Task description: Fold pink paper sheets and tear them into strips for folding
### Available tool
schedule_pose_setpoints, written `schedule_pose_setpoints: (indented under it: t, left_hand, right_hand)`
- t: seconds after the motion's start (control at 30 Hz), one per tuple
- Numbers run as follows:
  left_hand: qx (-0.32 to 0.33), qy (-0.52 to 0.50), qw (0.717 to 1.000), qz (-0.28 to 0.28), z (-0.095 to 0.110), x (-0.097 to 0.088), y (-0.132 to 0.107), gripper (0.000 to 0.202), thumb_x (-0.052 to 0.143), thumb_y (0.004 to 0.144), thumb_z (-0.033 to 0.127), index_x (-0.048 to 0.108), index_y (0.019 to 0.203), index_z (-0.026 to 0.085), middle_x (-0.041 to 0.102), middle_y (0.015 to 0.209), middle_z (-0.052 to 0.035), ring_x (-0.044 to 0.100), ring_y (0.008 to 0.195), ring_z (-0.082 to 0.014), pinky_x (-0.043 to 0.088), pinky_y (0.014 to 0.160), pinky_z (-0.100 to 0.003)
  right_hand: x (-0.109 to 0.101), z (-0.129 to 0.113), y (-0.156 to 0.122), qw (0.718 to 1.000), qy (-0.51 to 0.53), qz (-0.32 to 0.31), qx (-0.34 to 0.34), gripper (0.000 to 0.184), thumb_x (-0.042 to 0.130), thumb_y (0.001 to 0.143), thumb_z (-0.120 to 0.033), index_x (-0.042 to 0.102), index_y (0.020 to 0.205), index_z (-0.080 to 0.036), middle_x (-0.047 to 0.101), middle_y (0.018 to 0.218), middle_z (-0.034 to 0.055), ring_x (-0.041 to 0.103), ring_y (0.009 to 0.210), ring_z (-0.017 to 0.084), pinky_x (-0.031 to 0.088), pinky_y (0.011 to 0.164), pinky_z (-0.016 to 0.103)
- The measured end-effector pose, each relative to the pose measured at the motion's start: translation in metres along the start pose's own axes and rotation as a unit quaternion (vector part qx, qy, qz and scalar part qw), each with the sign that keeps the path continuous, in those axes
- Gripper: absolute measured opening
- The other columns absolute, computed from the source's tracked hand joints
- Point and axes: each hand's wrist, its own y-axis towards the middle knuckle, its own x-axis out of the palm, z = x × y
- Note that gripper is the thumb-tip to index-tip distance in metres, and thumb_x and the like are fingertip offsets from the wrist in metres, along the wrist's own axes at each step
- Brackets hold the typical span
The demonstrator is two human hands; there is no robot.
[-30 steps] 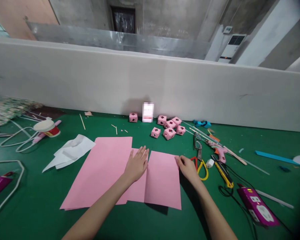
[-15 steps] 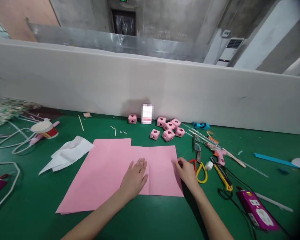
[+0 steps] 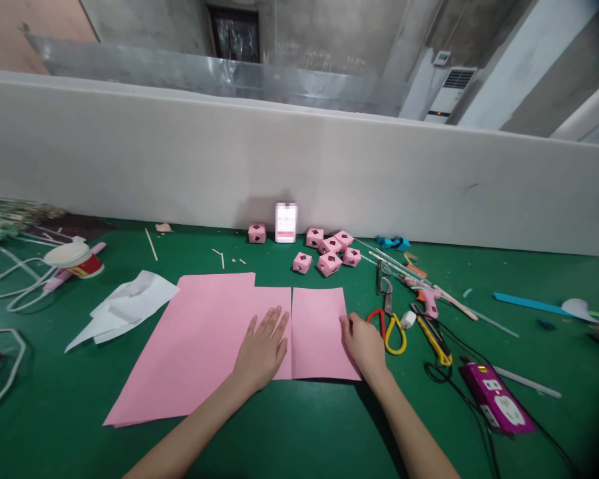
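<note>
My left hand [image 3: 260,352] lies flat with spread fingers on pink paper, just left of a straight vertical line. To the right of that line is a pink paper panel [image 3: 318,332], its right edge pinched between the thumb and fingers of my right hand [image 3: 365,344]. A narrow gap shows at the top of the line; whether it is a fold or a split, I cannot tell. Under my left hand and to its left spread larger pink sheets [image 3: 190,346], overlapping. Scissors [image 3: 393,329] with red and yellow handles lie just right of my right hand.
Several pink paper polyhedra [image 3: 329,263] and a lit phone [image 3: 286,223] are near the white partition [image 3: 180,159]. On the right are a pink glue gun [image 3: 430,299], a utility knife [image 3: 436,339] and a purple power strip [image 3: 499,399]. White paper [image 3: 124,306] and a cup [image 3: 74,259] are left.
The right panel's edge has shifted slightly under my right hand, and a gap now shows at the line's top. My left hand remains flat. The whole view has shifted a little.
</note>
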Motion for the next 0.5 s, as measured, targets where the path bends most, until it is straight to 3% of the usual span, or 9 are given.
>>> schedule_pose_setpoints:
  t: [0.5]
  left_hand:
    - [0.0, 0.005, 1.0, -0.004, -0.0002, 0.0016, 0.0009, 0.054, 0.027, 0.103, 0.033, 0.028, 0.155, 0.021, 0.028, 0.161, -0.0065, 0.029, 0.148, -0.0259, 0.024, 0.119, -0.054]
  right_hand:
    - [0.0042, 0.0069, 0.0006, 0.999, 0.033, 0.002, 0.003, 0.033, 0.039, 0.102, -0.036, 0.06, 0.085, -0.017, 0.072, 0.08, 0.0152, 0.069, 0.072, 0.026, 0.028, 0.056, 0.029]
